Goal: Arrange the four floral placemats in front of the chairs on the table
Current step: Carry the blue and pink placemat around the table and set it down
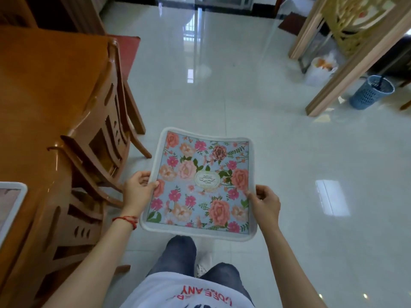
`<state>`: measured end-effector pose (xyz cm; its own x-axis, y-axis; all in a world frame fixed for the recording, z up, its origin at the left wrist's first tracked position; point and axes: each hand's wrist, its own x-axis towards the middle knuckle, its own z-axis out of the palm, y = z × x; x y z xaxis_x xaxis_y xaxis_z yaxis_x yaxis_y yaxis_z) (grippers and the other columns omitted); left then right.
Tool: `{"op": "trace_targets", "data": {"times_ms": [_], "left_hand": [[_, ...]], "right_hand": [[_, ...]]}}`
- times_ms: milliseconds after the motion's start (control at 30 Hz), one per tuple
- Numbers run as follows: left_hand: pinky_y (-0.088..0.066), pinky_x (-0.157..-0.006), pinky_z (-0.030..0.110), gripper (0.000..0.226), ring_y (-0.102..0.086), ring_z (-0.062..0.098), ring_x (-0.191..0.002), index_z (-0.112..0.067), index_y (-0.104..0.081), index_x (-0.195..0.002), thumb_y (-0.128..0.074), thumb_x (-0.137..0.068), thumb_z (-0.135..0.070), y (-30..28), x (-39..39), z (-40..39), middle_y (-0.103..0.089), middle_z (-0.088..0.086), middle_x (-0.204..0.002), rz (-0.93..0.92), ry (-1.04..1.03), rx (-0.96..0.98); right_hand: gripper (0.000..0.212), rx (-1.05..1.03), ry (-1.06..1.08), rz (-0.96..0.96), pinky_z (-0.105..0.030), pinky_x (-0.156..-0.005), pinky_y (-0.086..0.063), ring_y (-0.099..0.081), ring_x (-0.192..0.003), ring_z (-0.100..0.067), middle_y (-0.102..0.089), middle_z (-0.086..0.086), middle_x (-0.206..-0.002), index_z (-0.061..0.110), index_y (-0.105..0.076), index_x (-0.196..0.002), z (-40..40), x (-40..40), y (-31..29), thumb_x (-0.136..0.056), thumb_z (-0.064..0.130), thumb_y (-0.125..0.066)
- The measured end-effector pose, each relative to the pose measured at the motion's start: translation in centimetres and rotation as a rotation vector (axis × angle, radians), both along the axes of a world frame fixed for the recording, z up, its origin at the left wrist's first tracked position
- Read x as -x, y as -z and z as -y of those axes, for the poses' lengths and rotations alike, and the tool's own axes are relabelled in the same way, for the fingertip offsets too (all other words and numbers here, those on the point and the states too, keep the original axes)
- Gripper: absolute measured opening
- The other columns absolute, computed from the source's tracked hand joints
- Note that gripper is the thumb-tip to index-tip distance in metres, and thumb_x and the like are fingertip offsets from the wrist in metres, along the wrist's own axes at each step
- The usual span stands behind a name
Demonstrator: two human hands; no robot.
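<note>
So the person is standing on the shiny tiled floor [244,85] holding one floral placemat [200,183] out flat in front of them, up in the air over the floor, not on the surface yet. Left hand [138,192] has the left edge pinched, thumb on top of the white border and the fingers [142,175] curled around the rim. Right hand [265,202] does the same on the right edge, thumb tip pressed on the printed side, the rest of the fingers tucked underneath where they can't really be seen. Both hands are closed on the mat, one per side. There's a red string bracelet [126,220] on the left wrist.

The wooden surface [40,90] sits off to the left, with two wooden chairs [106,121] pushed in along its right side. At the near left edge, the corner of another placemat [11,205] already lies on the surface, mostly cut off by the frame. Far right there's a blue basket [371,92] on the floor beside a wooden frame [347,70].
</note>
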<state>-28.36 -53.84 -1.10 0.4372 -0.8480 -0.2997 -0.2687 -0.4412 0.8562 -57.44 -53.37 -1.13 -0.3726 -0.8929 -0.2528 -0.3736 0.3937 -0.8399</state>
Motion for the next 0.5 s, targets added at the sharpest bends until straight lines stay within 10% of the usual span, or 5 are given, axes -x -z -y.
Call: {"op": "trace_targets", "data": {"times_ms": [500], "left_hand": [[-0.053, -0.062, 0.026, 0.018, -0.066, 0.018, -0.076, -0.012, -0.059, -0.096, -0.066, -0.080, -0.007, -1.0, -4.3, 21.6, -0.064, 0.000, -0.084, -0.070, -0.079, -0.001]], "right_hand": [[0.011, 0.043, -0.073, 0.010, -0.013, -0.060, -0.044, -0.059, -0.072, -0.009, -0.061, 0.007, -0.077, 0.015, -0.061, -0.089, 24.3, -4.4, -1.1, -0.081, 0.009, -0.065]]}}
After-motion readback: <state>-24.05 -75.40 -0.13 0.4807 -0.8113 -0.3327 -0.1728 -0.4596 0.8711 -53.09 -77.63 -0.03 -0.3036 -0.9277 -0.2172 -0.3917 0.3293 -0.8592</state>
